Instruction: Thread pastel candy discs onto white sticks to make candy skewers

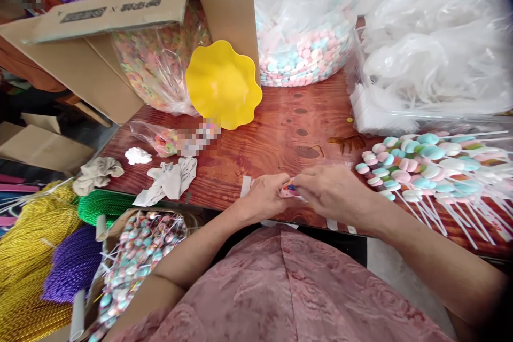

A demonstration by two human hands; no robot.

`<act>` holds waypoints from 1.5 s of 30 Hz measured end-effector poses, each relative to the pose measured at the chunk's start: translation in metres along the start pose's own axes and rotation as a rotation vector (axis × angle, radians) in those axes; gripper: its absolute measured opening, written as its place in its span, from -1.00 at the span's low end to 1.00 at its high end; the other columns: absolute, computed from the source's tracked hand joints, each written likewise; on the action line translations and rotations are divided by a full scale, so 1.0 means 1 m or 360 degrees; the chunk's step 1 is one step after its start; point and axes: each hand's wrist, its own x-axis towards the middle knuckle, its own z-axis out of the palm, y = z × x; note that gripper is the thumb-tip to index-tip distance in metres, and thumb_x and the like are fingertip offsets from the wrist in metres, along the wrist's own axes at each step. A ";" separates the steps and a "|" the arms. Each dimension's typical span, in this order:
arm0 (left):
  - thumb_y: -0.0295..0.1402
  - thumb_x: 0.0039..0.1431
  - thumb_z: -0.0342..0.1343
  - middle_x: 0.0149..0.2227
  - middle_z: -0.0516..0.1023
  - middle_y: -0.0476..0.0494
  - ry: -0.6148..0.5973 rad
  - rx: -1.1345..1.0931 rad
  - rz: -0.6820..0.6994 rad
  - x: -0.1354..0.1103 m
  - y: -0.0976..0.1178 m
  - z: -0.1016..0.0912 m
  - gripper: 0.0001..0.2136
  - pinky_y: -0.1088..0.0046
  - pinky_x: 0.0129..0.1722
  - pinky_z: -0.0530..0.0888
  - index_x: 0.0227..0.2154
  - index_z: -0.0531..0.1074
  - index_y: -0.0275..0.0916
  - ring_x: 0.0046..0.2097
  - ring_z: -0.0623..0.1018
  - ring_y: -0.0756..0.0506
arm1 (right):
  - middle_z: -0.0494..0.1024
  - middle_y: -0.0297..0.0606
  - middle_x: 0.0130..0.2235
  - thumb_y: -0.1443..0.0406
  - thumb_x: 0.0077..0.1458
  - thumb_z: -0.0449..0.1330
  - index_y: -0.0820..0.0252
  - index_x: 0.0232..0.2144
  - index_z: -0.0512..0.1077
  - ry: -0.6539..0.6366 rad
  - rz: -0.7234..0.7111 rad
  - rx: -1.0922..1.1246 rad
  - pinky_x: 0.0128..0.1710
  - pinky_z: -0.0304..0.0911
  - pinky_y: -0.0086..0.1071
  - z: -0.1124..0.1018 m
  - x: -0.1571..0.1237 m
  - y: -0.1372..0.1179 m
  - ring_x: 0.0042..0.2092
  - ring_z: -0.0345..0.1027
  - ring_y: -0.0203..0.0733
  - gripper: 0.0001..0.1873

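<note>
My left hand [265,196] and my right hand [332,189] meet at the near edge of the wooden table [280,133]. Both are closed in a pinch on a small candy piece [289,189] with pink and blue on it, held between the fingertips. Just to the right lies a pile of pastel candy lollipops [425,163] on white sticks, fanned out toward the right edge. Low on the left, a box of finished lollipops [136,259] sits below the table edge, near my left elbow.
A yellow wavy bowl [223,84] leans against a cardboard box [120,37] holding a bag of candy. A clear bag of pink and blue candies [304,48] and plastic bags of white sticks [433,64] stand behind. Crumpled cloths [168,179] lie left; yellow, green, purple cord bundles [44,256] far left.
</note>
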 end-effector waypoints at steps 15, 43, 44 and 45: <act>-0.07 0.25 0.04 -0.60 0.26 0.06 0.0322 -0.0922 -0.0118 0.007 0.008 0.017 -0.63 0.54 -0.51 0.22 -0.47 0.43 -0.29 -0.53 0.24 0.09 | 0.50 -0.25 -0.38 0.29 0.25 0.02 0.19 -0.24 0.41 0.0706 0.0272 0.0760 -0.36 0.17 -0.37 0.027 -0.004 0.008 -0.37 0.35 -0.23 -0.82; -0.11 0.02 0.27 -0.60 0.36 -0.01 -0.0872 -0.1683 -0.0578 0.013 -0.015 0.003 -0.62 0.57 -0.54 0.22 -0.61 0.28 -0.28 -0.56 0.32 0.08 | 0.51 -0.19 0.09 0.40 0.26 0.09 -0.01 0.08 0.42 0.0890 -0.0129 -0.0067 0.11 0.01 0.01 0.062 -0.032 0.008 0.20 0.21 0.01 -0.62; -0.12 0.02 0.26 -0.61 0.35 -0.02 -0.0964 -0.1680 -0.0548 0.012 -0.016 0.003 -0.61 0.56 -0.52 0.24 -0.63 0.27 -0.28 -0.54 0.35 0.07 | 0.56 -0.22 0.03 0.40 0.28 0.07 0.01 0.08 0.41 0.0791 -0.0225 -0.0131 0.10 -0.03 -0.01 0.060 -0.034 0.008 0.17 0.24 -0.03 -0.63; -0.12 0.03 0.26 -0.60 0.35 -0.03 -0.1062 -0.1676 -0.0518 0.011 -0.017 0.003 -0.60 0.55 -0.51 0.24 -0.65 0.25 -0.28 -0.52 0.37 0.05 | 0.60 -0.25 -0.08 0.40 0.30 0.04 0.06 0.05 0.41 0.0741 -0.0287 -0.0151 0.08 -0.05 -0.03 0.060 -0.035 0.007 0.10 0.29 -0.08 -0.67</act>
